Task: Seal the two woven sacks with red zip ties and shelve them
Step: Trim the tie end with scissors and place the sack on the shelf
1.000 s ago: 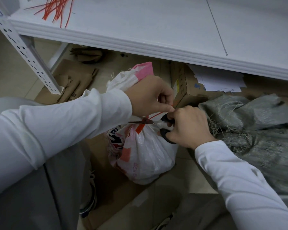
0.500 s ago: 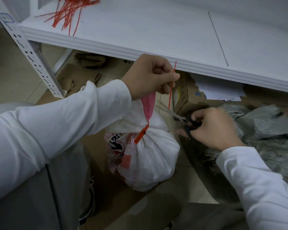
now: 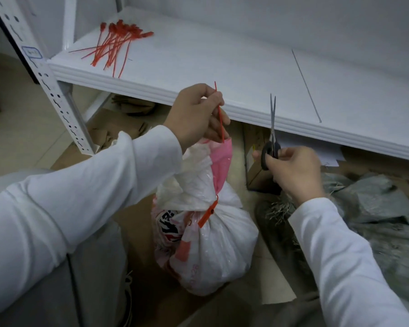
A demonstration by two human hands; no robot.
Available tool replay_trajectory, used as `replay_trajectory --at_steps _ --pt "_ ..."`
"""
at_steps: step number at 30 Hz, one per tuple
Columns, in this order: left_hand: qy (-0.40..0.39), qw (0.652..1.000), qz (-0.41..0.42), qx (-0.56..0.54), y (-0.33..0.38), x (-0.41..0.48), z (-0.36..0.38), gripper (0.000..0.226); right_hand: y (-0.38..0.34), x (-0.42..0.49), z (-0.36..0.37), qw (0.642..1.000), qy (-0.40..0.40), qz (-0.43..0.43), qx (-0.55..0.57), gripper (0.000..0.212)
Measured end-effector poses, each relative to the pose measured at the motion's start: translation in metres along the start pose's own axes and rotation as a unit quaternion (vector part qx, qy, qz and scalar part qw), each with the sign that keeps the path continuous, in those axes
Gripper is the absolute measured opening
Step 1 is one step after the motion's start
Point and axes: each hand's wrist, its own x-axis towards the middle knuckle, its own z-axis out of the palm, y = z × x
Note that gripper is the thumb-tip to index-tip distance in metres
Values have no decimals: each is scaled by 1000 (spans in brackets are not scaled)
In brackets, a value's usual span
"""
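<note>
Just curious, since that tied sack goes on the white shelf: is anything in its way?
Only the scissors in the right hand, held up across the shelf edge, right of the sack. The red zip ties lie at the shelf's left end.

Tie tail (image 3: 220, 114) now cut off; L hand (image 3: 198, 114) has lifted it up above the sack (image 3: 213, 244) neck. R hand (image 3: 295, 171) w/ scissors (image 3: 272, 128) has pulled away from the sack, blades now pointing up at the shelf (image 3: 198, 67) edge.

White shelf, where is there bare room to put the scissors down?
The shelf is bare from the red zip tie bundle in its back left corner rightward, across the seam and beyond. The floor below is crowded: the white sack, cardboard box and grey sack.
</note>
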Motion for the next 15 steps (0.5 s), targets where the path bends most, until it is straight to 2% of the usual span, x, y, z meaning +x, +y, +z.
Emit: replay_trajectory --at_steps 4,8,15 --pt "18 1000 -9 -1 1 2 -13 18 -25 6 18 999 34 -18 19 55" --pt "29 999 -20 27 0 6 -27 22 -48 6 34 998 20 -48 27 47" --pt "78 994 -48 63 3 29 -56 24 -79 24 61 995 67 -68 5 52"
